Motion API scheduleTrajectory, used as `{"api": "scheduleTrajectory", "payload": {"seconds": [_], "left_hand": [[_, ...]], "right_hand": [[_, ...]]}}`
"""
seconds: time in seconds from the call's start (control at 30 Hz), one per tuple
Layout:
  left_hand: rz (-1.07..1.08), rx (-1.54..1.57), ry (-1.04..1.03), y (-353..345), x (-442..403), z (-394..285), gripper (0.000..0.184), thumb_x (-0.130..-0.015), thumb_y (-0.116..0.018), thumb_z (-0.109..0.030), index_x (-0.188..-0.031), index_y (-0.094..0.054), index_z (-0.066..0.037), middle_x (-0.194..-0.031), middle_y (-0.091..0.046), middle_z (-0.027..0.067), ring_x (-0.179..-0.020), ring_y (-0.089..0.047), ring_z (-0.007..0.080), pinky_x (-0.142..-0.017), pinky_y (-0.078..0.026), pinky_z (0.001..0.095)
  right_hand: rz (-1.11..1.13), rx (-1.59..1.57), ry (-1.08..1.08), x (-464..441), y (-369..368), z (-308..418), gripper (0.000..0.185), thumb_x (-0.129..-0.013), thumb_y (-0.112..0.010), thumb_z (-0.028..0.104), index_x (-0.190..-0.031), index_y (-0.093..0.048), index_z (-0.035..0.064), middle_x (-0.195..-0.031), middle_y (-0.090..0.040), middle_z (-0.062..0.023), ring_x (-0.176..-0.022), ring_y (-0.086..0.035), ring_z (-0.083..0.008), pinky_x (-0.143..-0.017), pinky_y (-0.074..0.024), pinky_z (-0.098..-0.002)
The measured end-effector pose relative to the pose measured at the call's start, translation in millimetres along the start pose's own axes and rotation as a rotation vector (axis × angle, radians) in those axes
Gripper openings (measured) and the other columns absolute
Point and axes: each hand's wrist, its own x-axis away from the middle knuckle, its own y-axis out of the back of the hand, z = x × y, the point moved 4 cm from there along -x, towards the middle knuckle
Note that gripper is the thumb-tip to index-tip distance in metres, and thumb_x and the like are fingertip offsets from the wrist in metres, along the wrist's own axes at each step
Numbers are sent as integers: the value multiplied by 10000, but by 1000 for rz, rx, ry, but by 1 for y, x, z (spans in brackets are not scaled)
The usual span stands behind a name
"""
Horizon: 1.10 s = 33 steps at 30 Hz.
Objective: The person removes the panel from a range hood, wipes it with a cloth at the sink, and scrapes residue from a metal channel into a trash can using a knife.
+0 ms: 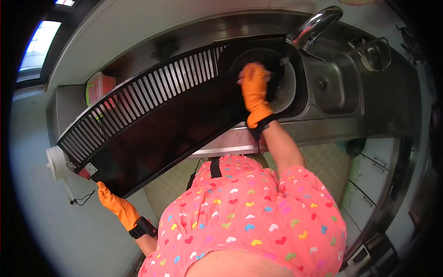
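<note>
A long black panel (pixel 170 122) with a slotted grille along its far side lies slanted across the counter, its right end over the sink. My left hand (pixel 119 207), in an orange glove, holds the panel's near left corner. My right hand (pixel 255 87), also gloved in orange, is pressed to the panel near its right end. Its fingers look bunched and are blurred by motion, and what they hold is too unclear to name. Under the panel's right end, a pale basin (pixel 287 90) sits in the left sink bowl.
A chrome faucet (pixel 318 23) rises behind the sink. The right sink bowl (pixel 339 87) has a drain. A wire rack (pixel 376 55) stands at the back right. A pink and green container (pixel 99 87) is behind the panel at left, and a white round part (pixel 56 164) is at its left end.
</note>
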Motion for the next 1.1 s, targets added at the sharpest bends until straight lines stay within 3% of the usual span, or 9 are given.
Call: {"api": "scheduleTrajectory", "payload": {"seconds": [0.17,0.37,0.47,0.53,0.6,0.7,0.83,0.9,1.1], "left_hand": [[2,3,28,-5,4,-10,308,-929,-631,-335,-748,-538,-103,-730,-491,-67,-702,-437,41,-677,-373,203],[-1,22,47,2,-1,0,295,-932,-621,-347,-811,-578,-82,-784,-542,-55,-742,-481,54,-719,-405,212],[65,-51,56,8,-2,2,313,-938,-606,-365,-871,-616,-59,-845,-593,-37,-789,-519,65,-765,-424,221],[70,-125,41,13,-5,6,330,-940,-598,-373,-902,-632,-47,-879,-616,-27,-816,-537,72,-791,-432,227],[143,-44,130,17,-10,18,411,-948,-572,-399,-1070,-644,-14,-1061,-632,16,-967,-553,94,-902,-423,249],[112,-56,124,18,-6,16,418,-949,-569,-402,-1082,-641,-12,-1073,-629,18,-975,-552,96,-909,-419,250],[79,-101,113,11,4,7,429,-951,-565,-405,-1098,-636,-8,-1089,-625,21,-987,-550,100,-918,-415,251],[78,-119,122,8,6,2,435,-952,-563,-406,-1106,-634,-6,-1096,-623,23,-992,-549,101,-922,-413,252],[85,-114,145,0,12,-10,482,-954,-552,-421,-1167,-608,7,-1153,-603,29,-1035,-533,109,-949,-393,254]], "right_hand": [[199,303,791,117,-76,79,228,-838,-590,97,-1063,-624,82,-920,-615,-85,-832,-597,-274,-739,-481,-389],[668,197,798,143,-90,77,241,-806,-605,206,-1012,-639,86,-868,-631,-66,-788,-611,-268,-699,-484,-381],[651,345,483,84,-55,71,87,-863,-555,180,-888,-568,98,-708,-574,-78,-650,-594,-223,-623,-506,-347],[365,-381,-31,55,-30,-41,202,-946,-541,309,-921,-591,115,-665,-552,0,-512,-560,-162,-442,-488,-299],[-12,153,88,24,18,-32,196,-970,-503,289,-927,-579,114,-671,-560,-20,-529,-570,-152,-462,-494,-298],[-165,-312,-284,-6,58,-94,208,-978,-483,304,-946,-536,105,-668,-540,-42,-534,-552,-142,-460,-476,-284],[-3,273,19,29,13,-17,130,-940,-534,162,-996,-597,62,-759,-595,-24,-639,-603,-150,-548,-493,-285],[-158,594,670,70,-28,36,141,-901,-541,106,-1009,-626,74,-829,-613,-71,-796,-619,-245,-689,-506,-356],[668,449,780,141,-93,106,360,-770,-598,142,-1125,-647,120,-832,-613,-70,-710,-620,-260,-596,-479,-409]]}}
